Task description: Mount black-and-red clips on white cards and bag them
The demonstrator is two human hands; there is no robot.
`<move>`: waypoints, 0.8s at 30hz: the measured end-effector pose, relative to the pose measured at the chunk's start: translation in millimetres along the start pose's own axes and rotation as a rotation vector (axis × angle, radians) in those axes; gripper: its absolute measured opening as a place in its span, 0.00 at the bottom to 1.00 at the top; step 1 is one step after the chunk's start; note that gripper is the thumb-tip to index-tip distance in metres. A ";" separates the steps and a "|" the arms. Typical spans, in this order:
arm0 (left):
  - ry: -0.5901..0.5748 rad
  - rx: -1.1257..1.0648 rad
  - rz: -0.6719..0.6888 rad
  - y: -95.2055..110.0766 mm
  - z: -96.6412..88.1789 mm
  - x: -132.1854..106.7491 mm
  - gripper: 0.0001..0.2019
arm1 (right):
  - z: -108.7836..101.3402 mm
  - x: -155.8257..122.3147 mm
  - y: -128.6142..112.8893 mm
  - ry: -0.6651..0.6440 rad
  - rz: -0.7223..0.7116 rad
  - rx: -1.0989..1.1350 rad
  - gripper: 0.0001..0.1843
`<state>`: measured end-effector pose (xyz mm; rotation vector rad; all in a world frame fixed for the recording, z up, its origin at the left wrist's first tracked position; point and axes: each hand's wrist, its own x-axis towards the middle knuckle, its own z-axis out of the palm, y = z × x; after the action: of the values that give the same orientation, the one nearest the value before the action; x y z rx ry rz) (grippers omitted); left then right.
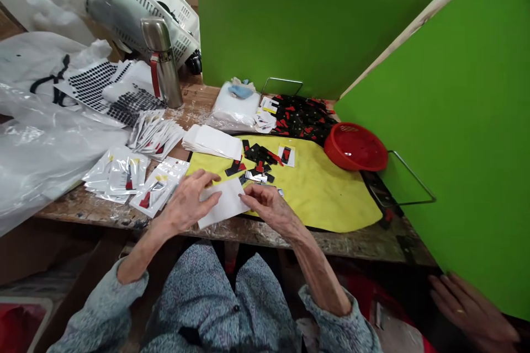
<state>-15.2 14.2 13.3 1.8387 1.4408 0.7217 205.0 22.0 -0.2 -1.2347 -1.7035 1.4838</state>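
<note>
A small white packet [223,202] lies tilted at the near edge of the yellow cloth [331,193], between my two hands. My left hand [188,201] holds its left side, the thumb on top and the fingers by its far edge. With thumb and fingertips my right hand [271,207] pinches its right corner. Just beyond the packet is a loose pile of black and red pieces [259,157], with a shiny metal-looking piece [255,176] at its near side. A packet with a black and red piece [286,156] lies to the right of that pile.
A stack of white packets [213,142] is behind; filled packets [120,171] lie left. A steel flask [165,66] stands farther back. Right are a red basket [356,149], a wire handle [414,176] and green panels [467,94]. Another person's hand [467,306] shows lower right.
</note>
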 end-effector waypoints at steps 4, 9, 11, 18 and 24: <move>0.195 0.078 0.010 12.2 10.3 -13.7 0.08 | 19.6 -5.9 -6.7 0.152 -0.041 -0.037 0.12; -0.035 -0.429 -0.175 12.8 27.7 -19.9 0.16 | 39.3 -9.9 -20.0 0.208 -0.084 -0.139 0.14; -0.052 -0.555 -0.219 9.0 29.9 -19.2 0.17 | 41.9 -10.3 -21.5 0.197 -0.095 -0.164 0.15; -0.158 -0.591 -0.143 8.6 21.2 -20.9 0.16 | 38.7 -9.7 -9.8 0.083 -0.053 -0.025 0.18; 0.200 -0.217 -0.087 13.7 34.3 -21.0 0.09 | 52.0 -12.0 -6.8 0.285 -0.196 -0.409 0.07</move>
<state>14.5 -14.3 2.8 1.5642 1.4932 0.9995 163.2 -11.6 -3.8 -1.3585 -1.9178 0.8236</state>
